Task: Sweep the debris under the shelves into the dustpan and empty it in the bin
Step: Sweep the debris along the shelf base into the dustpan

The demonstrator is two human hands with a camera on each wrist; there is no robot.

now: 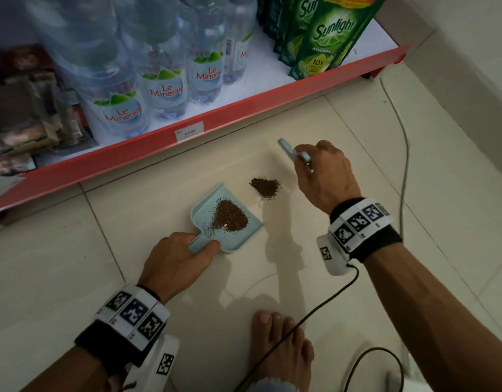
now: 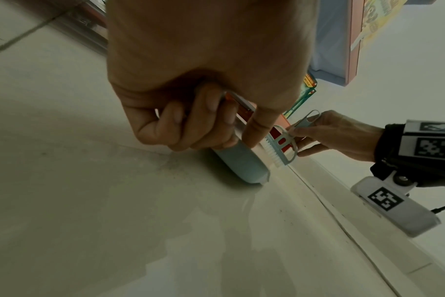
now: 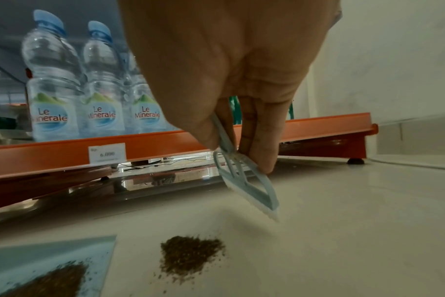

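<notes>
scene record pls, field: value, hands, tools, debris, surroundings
left hand: grips dustpan handle, pan flat on floor
right hand: holds small brush, raised off the tile floor
debris in pan: one pile
debris on floor: one pile, beside the pan's open edge
shelf: red-edged, holds water bottles

Pale glossy floor tiles [image 1: 413,193] are reflecting soft light and showing thin grout lines, and a white wall [image 1: 470,52] is rising at the right. A low shelf with a red front lip [image 1: 244,108] is standing on small feet just above the floor, carrying water bottles [image 1: 165,91], green detergent pouches [image 1: 329,38] and a price tag [image 1: 189,132]. A thin cable [image 1: 402,154] is trailing along the floor near the wall.
</notes>
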